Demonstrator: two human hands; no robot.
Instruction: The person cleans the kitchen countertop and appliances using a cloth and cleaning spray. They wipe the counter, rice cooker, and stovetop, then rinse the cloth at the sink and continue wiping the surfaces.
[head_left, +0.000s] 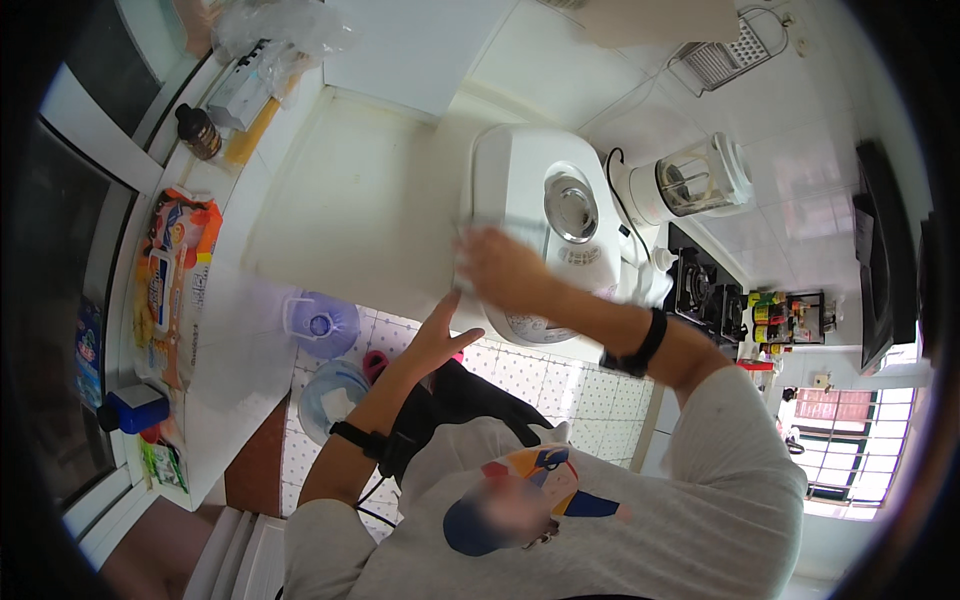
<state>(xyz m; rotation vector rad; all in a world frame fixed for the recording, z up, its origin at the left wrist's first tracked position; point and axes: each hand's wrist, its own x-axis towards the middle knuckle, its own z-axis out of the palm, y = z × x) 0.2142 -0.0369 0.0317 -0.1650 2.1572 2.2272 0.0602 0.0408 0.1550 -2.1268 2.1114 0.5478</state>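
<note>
A white rice cooker with a round metallic steam vent on its lid stands on the white countertop. My right hand, blurred by motion, is at the cooker's left side, over the edge of its top. Its fingers curl, and whether they hold anything is hidden by the blur. A pale, see-through patch shows beside that hand; what it is I cannot tell. Lower down, my left hand is close to the counter's front edge, thumb and fingers apart, nothing in it.
Behind the cooker stands a blender, with a black cable between them. A gas stove is to the right. On the left sill lie a wipes pack and a dark bottle. Large water bottles stand on the floor.
</note>
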